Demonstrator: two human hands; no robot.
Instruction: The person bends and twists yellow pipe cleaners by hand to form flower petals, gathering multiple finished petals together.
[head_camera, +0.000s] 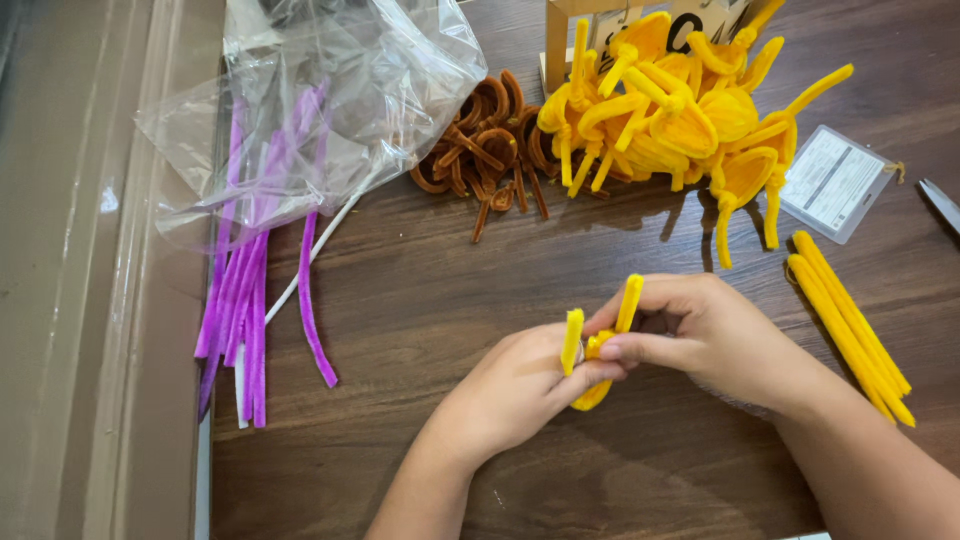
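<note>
A dark wood-grain counter (420, 300) ran beside a beige ledge. Both hands, left (510, 395) and right (700, 335), pinched one fuzzy yellow stem (600, 345) low at centre (its two ends stuck up). Behind lay yellow loops (670, 110), brown loops (485, 145), purple stems (245, 300) spilling from a clear bag (320, 90).

Bare hands, bare forearms.
Left hand (520, 390) and right hand (705, 335): no sleeves, gloves, rings, watch or bands visible; short plain nails, forearms uncovered to frame edge.
</note>
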